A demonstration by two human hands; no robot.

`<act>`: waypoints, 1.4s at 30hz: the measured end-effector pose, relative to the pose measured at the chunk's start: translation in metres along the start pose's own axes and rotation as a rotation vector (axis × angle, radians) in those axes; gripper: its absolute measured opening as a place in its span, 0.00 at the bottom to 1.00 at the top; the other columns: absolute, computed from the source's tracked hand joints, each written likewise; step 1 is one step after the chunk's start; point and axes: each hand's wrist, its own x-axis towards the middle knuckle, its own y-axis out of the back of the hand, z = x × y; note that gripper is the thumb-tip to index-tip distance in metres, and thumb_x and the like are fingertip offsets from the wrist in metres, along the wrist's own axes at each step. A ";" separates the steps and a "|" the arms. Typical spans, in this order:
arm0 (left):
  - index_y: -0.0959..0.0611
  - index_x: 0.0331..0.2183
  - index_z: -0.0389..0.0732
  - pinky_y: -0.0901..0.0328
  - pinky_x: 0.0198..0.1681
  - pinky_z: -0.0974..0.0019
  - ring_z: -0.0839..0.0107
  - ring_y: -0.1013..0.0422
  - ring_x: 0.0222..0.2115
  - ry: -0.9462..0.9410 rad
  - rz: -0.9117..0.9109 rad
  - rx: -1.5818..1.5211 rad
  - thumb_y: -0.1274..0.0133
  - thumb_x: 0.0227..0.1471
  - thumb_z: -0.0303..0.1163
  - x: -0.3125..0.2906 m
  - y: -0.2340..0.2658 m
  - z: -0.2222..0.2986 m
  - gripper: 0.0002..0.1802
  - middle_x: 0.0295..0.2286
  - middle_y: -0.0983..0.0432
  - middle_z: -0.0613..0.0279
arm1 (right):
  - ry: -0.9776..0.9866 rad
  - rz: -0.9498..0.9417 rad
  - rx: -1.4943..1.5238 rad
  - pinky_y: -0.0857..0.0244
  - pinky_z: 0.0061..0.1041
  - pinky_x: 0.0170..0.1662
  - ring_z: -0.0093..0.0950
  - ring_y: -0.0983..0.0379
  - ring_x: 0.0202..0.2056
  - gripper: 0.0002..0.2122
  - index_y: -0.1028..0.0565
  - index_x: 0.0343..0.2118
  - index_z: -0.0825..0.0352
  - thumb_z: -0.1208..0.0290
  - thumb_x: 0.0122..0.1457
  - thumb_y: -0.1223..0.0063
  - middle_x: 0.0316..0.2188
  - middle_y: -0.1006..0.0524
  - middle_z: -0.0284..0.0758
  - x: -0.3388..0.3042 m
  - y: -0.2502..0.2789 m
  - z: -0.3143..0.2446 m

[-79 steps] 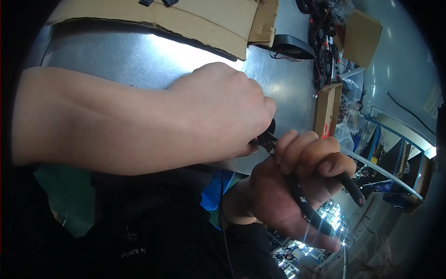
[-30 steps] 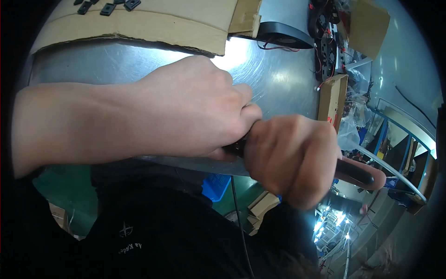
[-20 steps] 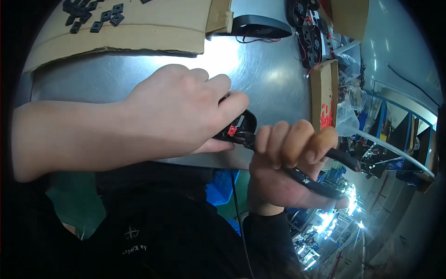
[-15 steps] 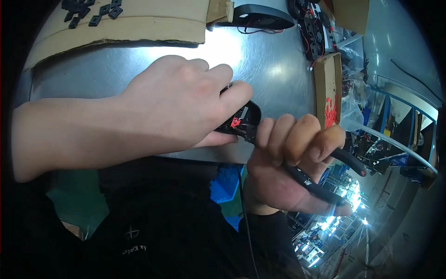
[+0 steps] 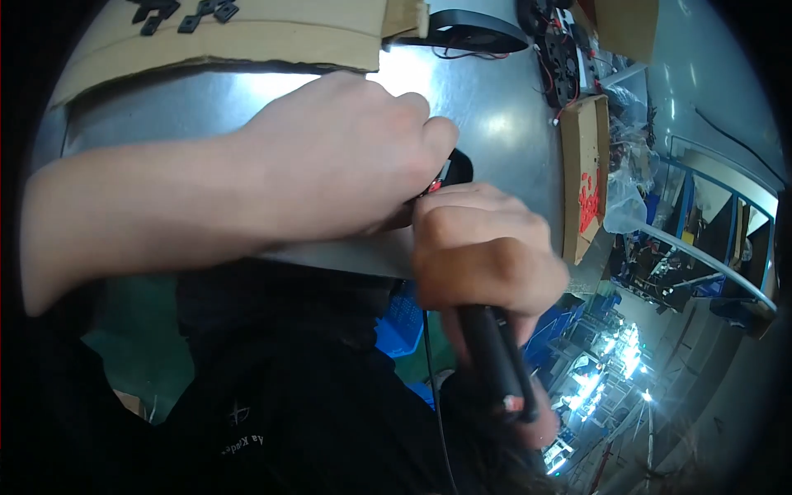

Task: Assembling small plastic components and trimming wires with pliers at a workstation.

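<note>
My left hand (image 5: 355, 140) is closed around a small black plastic housing (image 5: 463, 167), mostly hidden under the fingers. A bit of red (image 5: 435, 186) shows inside that housing. Pressed up beside it, my right hand (image 5: 495, 239) grips a pair of pliers by its black handles (image 5: 488, 355), which lie close together and point down toward me. The jaws are hidden behind the right hand. Both hands are over the near side of the metal table (image 5: 516, 124).
Cardboard (image 5: 247, 41) with several small black pieces (image 5: 202, 15) lies at the far left. A larger black housing (image 5: 470, 31) with wires is at the back. To the right stands a cardboard box (image 5: 573, 181) of red bits (image 5: 588, 202). A blue crate (image 5: 400, 326) sits below the table.
My right hand has turned and moved left, swinging the pliers' handles from rightward to downward. The spread handles have come together. My left hand has shifted slightly up and right with the black housing.
</note>
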 end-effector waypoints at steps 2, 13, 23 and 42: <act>0.23 0.40 0.38 0.29 0.37 0.55 0.53 0.22 0.33 -0.041 -0.105 -0.014 0.32 0.46 0.41 0.011 0.009 0.002 0.25 0.32 0.24 0.53 | -0.001 -0.220 0.256 0.47 0.25 0.14 0.25 0.38 0.13 0.27 0.28 0.27 0.73 0.52 0.76 0.64 0.15 0.31 0.36 0.007 0.024 -0.003; 0.22 0.39 0.39 0.29 0.41 0.53 0.53 0.23 0.36 -0.049 -0.163 -0.055 0.35 0.49 0.41 0.014 0.011 -0.007 0.21 0.32 0.23 0.54 | -0.196 -0.243 0.570 0.48 0.24 0.11 0.26 0.43 0.08 0.29 0.35 0.18 0.66 0.48 0.74 0.61 0.10 0.37 0.34 0.021 0.052 0.027; 0.18 0.35 0.39 0.27 0.36 0.54 0.52 0.22 0.30 -0.085 -0.087 -0.154 0.35 0.47 0.45 0.018 0.009 -0.011 0.20 0.28 0.21 0.54 | -0.143 -0.290 0.494 0.35 0.28 0.22 0.29 0.29 0.18 0.22 0.26 0.21 0.68 0.54 0.65 0.48 0.19 0.26 0.37 0.029 0.053 0.035; 0.25 0.41 0.40 0.27 0.28 0.60 0.61 0.21 0.29 -0.079 0.041 0.070 0.34 0.49 0.53 -0.001 0.004 0.006 0.30 0.30 0.25 0.58 | -0.200 0.622 0.318 0.43 0.26 0.35 0.25 0.39 0.32 0.59 0.34 0.47 0.66 0.06 0.31 0.61 0.32 0.35 0.34 -0.014 0.007 -0.022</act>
